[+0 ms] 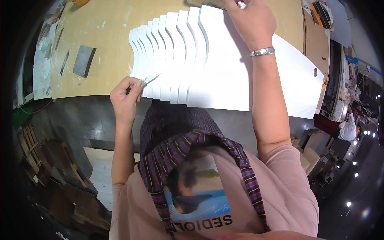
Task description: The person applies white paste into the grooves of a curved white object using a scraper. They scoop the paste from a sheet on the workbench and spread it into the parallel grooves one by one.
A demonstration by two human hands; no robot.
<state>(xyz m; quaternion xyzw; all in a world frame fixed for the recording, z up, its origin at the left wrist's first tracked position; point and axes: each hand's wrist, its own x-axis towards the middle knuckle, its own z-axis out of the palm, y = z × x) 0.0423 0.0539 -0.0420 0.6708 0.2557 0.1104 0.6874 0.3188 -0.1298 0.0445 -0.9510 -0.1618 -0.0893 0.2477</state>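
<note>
My left hand (126, 96) pinches a flat scraper (150, 78) smeared with white paste, over the near left edge of the white panels. These white panels (224, 60) lie overlapped like a fan, their wavy edges stepping toward the left. My right arm reaches across them, and my right hand (254, 26) is at the far edge with its fingers curled. Something small and whitish shows at its fingertips, cut off by the top of the picture, so its kind is unclear. Beside that hand is part of a brownish slab (208, 3).
A wooden worktable (108, 44) carries a dark grey block (84, 61) at left, near thin dark strips (64, 63). Another white panel (298, 76) with a round hole lies at right. Boards (100, 168) lean below the table. A person (347, 130) is far off at right.
</note>
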